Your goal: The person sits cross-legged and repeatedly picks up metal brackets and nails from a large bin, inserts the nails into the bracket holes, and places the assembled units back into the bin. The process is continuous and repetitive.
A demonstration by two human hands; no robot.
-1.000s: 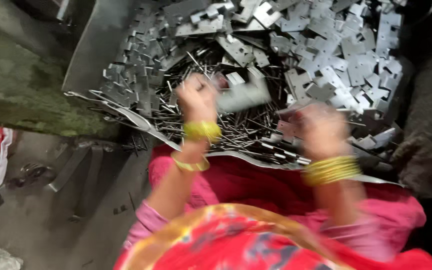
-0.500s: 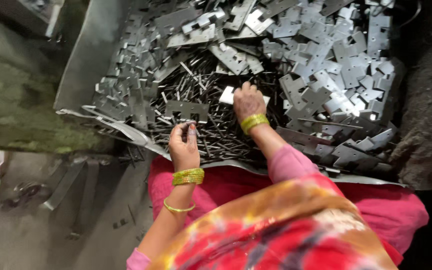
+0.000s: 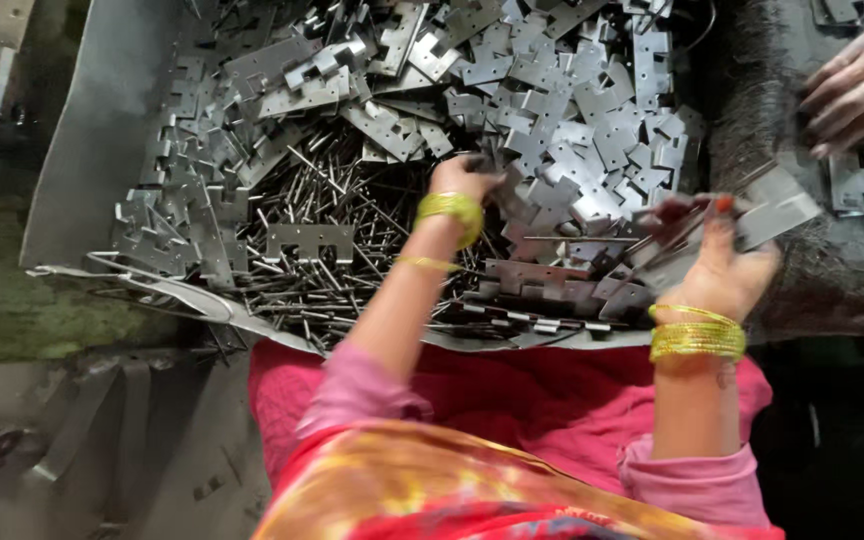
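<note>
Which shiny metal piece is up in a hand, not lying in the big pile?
The flat grey metal hinge plate held in the right hand, raised off to the right of the heap. The other plates all lie loose in the heap of metal plates.

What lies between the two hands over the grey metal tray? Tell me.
In the head view, overlapping flat grey metal hinge plates fill the stretch between the left hand and the right hand, which holds one plate.

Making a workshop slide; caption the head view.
Left hand reaches into piled hinge plates while right hand holds a plate.
</note>
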